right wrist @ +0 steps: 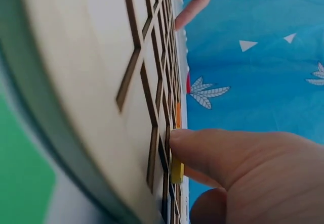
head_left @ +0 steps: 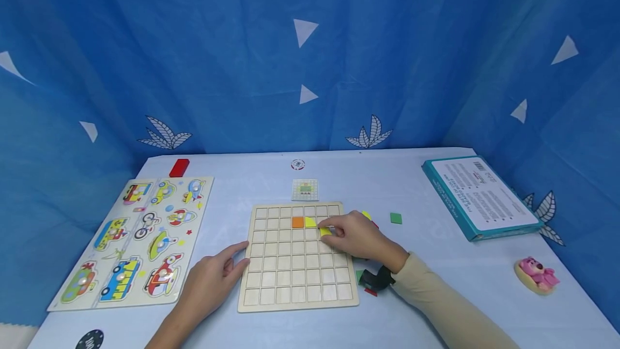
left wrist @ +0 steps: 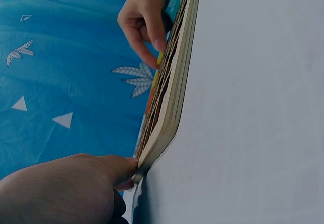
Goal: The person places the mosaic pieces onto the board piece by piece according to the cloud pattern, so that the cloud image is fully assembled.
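A pale wooden grid board (head_left: 271, 279) lies on the white table, with an orange square tile (head_left: 297, 222) and a yellow tile (head_left: 310, 222) side by side in its second row. My right hand (head_left: 356, 236) pinches another yellow tile (head_left: 325, 231) between thumb and fingers over the upper right cells. In the right wrist view, the thumb is against that yellow tile (right wrist: 177, 171), low on the grid. My left hand (head_left: 213, 281) touches the board's left edge with index finger and thumb spread apart. The rest of its fingers are partly hidden.
A small pattern card (head_left: 305, 190) lies behind the board. Loose tiles, including a green square (head_left: 396, 218), are to its right, some hidden by my right arm. A vehicle puzzle (head_left: 140, 246) is at left; a teal box (head_left: 479, 198) and pink bear figure (head_left: 536, 273) are at right.
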{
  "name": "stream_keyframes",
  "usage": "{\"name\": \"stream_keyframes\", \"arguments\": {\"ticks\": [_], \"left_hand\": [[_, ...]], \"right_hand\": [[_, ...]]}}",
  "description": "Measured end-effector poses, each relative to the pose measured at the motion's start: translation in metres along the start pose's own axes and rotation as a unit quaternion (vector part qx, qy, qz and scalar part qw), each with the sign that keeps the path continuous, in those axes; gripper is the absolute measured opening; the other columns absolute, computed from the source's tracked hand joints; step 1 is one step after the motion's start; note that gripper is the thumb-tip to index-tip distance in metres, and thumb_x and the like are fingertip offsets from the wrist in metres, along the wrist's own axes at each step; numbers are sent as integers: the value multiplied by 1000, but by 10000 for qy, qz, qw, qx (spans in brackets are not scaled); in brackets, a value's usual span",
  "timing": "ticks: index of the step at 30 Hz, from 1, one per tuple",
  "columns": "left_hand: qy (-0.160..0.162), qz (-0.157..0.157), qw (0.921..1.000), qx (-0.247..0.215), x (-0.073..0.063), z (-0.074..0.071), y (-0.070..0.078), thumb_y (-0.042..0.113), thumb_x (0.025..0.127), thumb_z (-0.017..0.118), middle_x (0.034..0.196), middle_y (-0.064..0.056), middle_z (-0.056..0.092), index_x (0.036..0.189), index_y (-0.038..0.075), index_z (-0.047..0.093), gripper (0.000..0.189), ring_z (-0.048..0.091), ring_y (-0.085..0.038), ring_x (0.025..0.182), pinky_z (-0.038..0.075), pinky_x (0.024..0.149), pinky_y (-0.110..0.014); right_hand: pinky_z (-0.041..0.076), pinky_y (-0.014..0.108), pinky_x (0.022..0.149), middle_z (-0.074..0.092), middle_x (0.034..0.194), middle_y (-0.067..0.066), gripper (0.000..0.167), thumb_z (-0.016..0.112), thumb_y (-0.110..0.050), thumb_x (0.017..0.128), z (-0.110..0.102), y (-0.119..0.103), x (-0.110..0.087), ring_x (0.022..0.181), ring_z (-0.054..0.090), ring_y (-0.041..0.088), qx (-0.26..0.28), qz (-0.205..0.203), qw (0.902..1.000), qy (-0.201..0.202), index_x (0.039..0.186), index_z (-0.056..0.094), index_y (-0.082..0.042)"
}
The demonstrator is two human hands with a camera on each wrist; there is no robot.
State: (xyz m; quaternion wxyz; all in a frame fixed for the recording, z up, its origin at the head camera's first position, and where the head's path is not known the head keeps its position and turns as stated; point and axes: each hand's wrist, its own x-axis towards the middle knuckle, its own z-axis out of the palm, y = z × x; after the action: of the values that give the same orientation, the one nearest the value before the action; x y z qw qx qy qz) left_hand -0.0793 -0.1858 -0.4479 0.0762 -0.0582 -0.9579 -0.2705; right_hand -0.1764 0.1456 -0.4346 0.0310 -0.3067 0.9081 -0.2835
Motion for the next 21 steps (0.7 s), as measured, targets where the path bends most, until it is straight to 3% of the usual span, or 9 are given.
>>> {"name": "stream_keyframes", "arguments": {"ticks": [12, 21], "left_hand": [[50, 27, 10000, 24, 0, 0, 0, 30, 92, 79, 54, 17, 36, 126, 18, 73, 36, 31, -2, 47, 27, 48, -24], [-79, -55, 10000, 19, 0, 0, 0, 34, 94, 76, 54, 16, 37, 128, 19, 72, 37, 31, -3, 46, 27, 48, -24]], "right_hand": [[26, 23, 47, 35, 51, -14, 32, 78, -36, 91, 4, 0, 2, 45, 38, 5, -23, 53, 10000, 45, 121, 77, -24], [24, 23, 47, 32, 51, -15, 21, 79, -31, 91, 2, 0, -1, 45, 32, 3, -96, 95, 9996, 247, 111, 79, -23]]}}
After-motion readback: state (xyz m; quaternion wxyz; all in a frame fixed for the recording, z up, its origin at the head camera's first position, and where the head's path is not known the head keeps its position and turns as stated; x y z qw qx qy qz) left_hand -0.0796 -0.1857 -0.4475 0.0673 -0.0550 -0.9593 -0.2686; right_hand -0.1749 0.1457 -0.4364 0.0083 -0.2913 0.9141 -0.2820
